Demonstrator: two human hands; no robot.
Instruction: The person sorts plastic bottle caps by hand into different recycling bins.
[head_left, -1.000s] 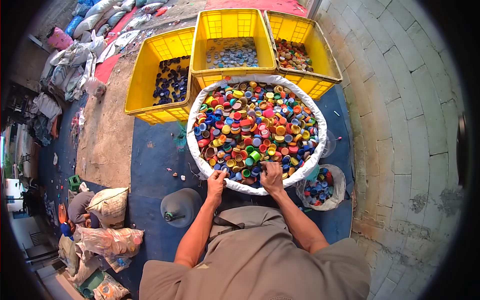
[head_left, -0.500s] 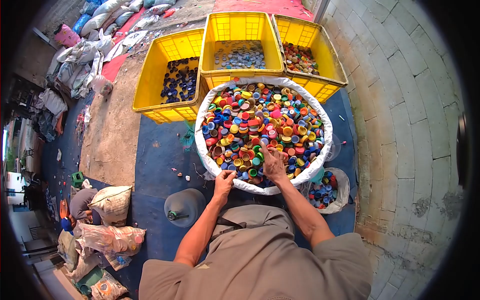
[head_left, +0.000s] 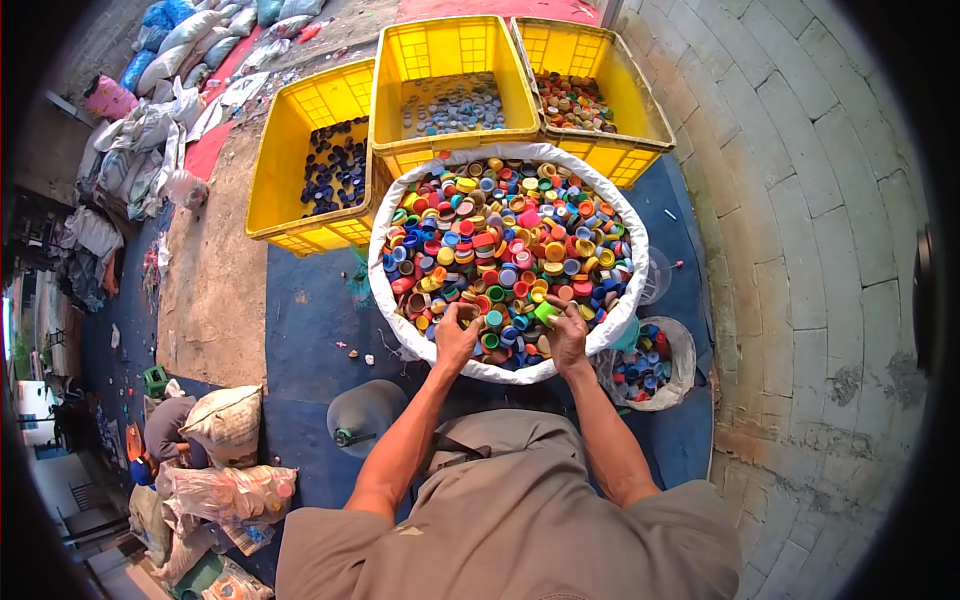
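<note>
A large white sack with a rolled rim stands before me, filled with plastic bottle caps of many colours. Over its near right part, my right hand grips a bright green bottle cap between thumb and fingers. My left hand is at the near left of the heap, its fingers bent and apart, close to the caps below. No cap shows clearly in it, though the fingers partly hide what lies under them.
Behind the sack are yellow crates holding dark blue caps, pale caps and orange-red caps. A smaller bag of caps sits right, a large clear bottle left. A block wall runs along the right. Another person bends among sacks.
My right hand has drawn back from the heap with a green cap in its fingers. The left hand has moved from the rim forward over the caps, its fingers spreading. The view has shifted slightly.
</note>
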